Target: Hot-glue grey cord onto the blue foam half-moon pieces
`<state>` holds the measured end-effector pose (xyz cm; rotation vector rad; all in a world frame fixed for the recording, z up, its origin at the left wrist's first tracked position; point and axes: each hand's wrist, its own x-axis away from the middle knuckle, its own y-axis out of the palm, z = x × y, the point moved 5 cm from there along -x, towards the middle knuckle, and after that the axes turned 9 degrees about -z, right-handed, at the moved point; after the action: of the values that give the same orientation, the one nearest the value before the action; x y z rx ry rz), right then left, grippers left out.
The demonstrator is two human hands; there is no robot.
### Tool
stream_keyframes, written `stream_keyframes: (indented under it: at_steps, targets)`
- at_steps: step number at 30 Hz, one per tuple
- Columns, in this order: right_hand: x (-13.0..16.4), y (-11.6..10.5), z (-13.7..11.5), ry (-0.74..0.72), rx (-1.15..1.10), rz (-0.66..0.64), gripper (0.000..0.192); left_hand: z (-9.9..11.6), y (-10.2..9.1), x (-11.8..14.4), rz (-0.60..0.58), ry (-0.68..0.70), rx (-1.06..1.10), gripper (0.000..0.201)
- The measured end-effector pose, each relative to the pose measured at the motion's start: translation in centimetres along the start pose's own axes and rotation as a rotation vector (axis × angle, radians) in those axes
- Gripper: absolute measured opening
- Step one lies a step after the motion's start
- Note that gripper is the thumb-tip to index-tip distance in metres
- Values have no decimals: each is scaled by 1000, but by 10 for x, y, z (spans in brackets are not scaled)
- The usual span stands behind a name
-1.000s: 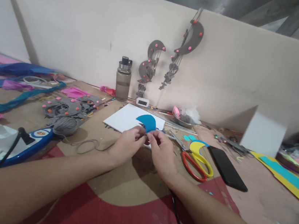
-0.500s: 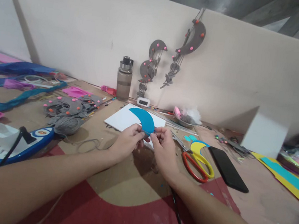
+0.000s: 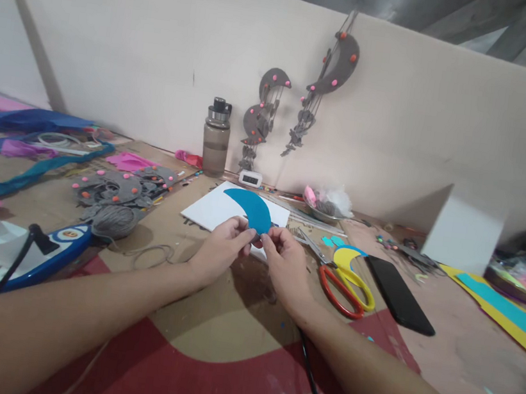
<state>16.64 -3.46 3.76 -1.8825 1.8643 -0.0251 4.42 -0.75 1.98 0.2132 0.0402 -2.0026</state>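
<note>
Left hand (image 3: 222, 250) and right hand (image 3: 284, 259) pinch the near tip of a blue crescent cutout (image 3: 249, 208) above the white sheet (image 3: 207, 210); an uneven pull could likely crease or tear it.

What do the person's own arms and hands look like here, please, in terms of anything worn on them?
Both forearms are bare from the frame's bottom edge up to the wrists, with no sleeves in view. The left hand and right hand are ungloved. No watch, bracelet, ring or marking shows on what is visible of either.
</note>
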Motion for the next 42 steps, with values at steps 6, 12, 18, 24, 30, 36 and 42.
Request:
stream_keyframes:
  at_steps: [6, 12, 18, 24, 30, 36, 42]
  targets:
    - [1, 2, 4, -11, 5, 8, 18, -2, -10, -3, 56, 32, 0, 22]
    - [6, 9, -5, -54, 197, -106, 15, -2, -20, -10, 121, 53, 131, 21]
    - [11, 18, -5, -181, 395, -216, 16, 2, -21, -9, 144, 50, 176, 18]
    - [9, 8, -18, -338, 678, -132, 18, -2, -25, -12, 185, 39, 179, 17]
    - [-14, -25, 14, -59, 891, 51, 28, -5, -29, -15, 201, 42, 172, 17]
    - [-22, -30, 43, 147, 836, -36, 29, -8, -35, -18, 206, 83, 149, 16]
    - [-31, -38, 43, 216, 495, 32, 24, -11, -36, -19, 201, 70, 164, 18]
